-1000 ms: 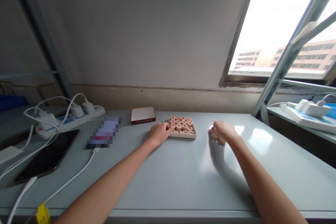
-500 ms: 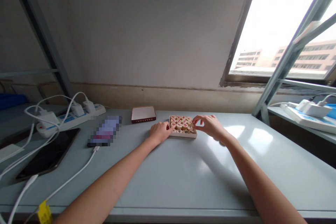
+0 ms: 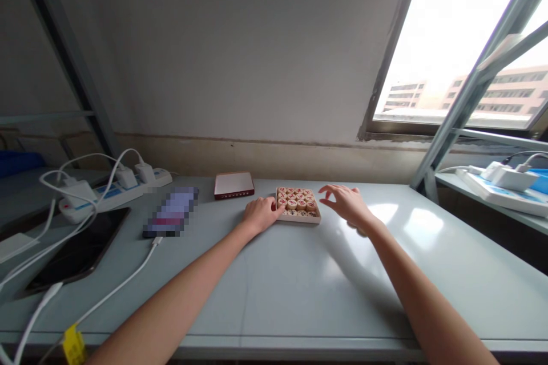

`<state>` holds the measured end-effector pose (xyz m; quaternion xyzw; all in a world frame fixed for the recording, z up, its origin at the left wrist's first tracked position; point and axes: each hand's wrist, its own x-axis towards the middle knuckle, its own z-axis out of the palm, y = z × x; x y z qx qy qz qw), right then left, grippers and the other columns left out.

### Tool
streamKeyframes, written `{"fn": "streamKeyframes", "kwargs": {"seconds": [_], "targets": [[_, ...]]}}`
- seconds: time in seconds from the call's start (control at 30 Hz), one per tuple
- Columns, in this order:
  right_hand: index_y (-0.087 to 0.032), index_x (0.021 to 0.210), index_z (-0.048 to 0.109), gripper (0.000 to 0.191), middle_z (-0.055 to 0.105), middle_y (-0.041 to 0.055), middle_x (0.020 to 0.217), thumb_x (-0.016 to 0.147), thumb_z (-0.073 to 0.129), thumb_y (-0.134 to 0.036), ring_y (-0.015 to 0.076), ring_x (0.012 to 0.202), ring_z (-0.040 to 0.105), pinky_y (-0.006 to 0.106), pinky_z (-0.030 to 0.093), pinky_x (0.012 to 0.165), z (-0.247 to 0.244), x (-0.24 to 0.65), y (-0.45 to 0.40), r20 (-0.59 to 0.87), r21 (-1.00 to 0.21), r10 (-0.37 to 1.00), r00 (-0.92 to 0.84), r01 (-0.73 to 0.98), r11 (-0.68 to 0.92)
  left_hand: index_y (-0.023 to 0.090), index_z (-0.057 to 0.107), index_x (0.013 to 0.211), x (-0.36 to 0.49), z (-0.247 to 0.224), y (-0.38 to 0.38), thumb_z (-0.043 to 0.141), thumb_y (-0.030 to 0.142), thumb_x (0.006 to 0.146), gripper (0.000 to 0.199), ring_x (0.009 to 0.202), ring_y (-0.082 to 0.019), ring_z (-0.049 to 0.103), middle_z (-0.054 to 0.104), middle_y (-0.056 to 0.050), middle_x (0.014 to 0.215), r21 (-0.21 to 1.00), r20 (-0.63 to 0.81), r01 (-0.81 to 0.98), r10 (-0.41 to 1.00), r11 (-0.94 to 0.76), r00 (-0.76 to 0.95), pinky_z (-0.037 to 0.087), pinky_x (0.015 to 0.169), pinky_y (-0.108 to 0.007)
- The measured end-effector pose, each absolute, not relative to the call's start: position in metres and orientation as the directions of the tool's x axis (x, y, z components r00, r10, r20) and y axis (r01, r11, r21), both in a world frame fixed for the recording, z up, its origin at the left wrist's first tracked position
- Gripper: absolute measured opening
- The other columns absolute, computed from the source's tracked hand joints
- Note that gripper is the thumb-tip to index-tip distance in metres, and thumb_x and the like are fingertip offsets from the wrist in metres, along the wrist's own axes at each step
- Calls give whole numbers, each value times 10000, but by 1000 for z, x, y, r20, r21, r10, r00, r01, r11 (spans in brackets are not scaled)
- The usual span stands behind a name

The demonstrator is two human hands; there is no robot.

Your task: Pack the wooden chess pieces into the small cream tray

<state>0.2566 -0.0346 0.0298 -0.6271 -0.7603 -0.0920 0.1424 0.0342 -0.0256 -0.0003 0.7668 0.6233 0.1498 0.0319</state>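
A shallow white box (image 3: 299,219) holds rows of round Chinese chess pieces (image 3: 301,204), their tops marked with red and dark characters. My left hand (image 3: 259,214) grips the box's left side, with the thumb by its front left corner. Just right of the box, my right hand (image 3: 346,203) hovers with thumb and fingers apart and nothing between them. Under my right wrist a few loose round chess pieces (image 3: 358,230) show on the desk, partly hidden by the arm. The dark red box lid (image 3: 233,185) lies inside-up to the left.
Left on the grey desk (image 3: 274,296) are a phone (image 3: 173,211), a dark tablet (image 3: 81,248) and a power strip (image 3: 117,194) with white cables. A wall stands behind the desk. At the right are a metal frame post (image 3: 462,97) and another power strip (image 3: 500,188).
My right hand has drawn back slightly right from the box, and its pinching fingers have parted. The piece at the box's right side sits in its row. My left hand stays put.
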Motion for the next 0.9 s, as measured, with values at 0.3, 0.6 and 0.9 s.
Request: {"fn": "streamKeyframes", "kwargs": {"seconds": [0.3,0.6,0.9], "targets": [[-136,716,602,244,617,127,748,796,473,-326,197,700,581,241,346,521,34,301,-38,-84,50,974,212,977,-208,214,620,772,32,0,-26,334,517,780,417,751,-221,594,659,-64,790,265,209,932,958,-249,197,364,581,-264],[-180,912,529,202,621,72,780,800,414,-303,189,696,570,237,317,508,34,278,-35,173,-38,979,104,994,-99,171,635,620,30,-1,-24,198,478,828,573,746,-221,598,659,-102,742,255,208,937,960,-240,189,334,565,-260],[-215,857,466,181,613,9,776,844,400,-382,153,718,544,249,346,624,13,195,-44,451,-175,748,-487,773,609,160,650,672,28,-3,-20,153,467,837,607,752,-224,600,658,-110,729,261,205,920,948,-293,244,339,593,-267]]}}
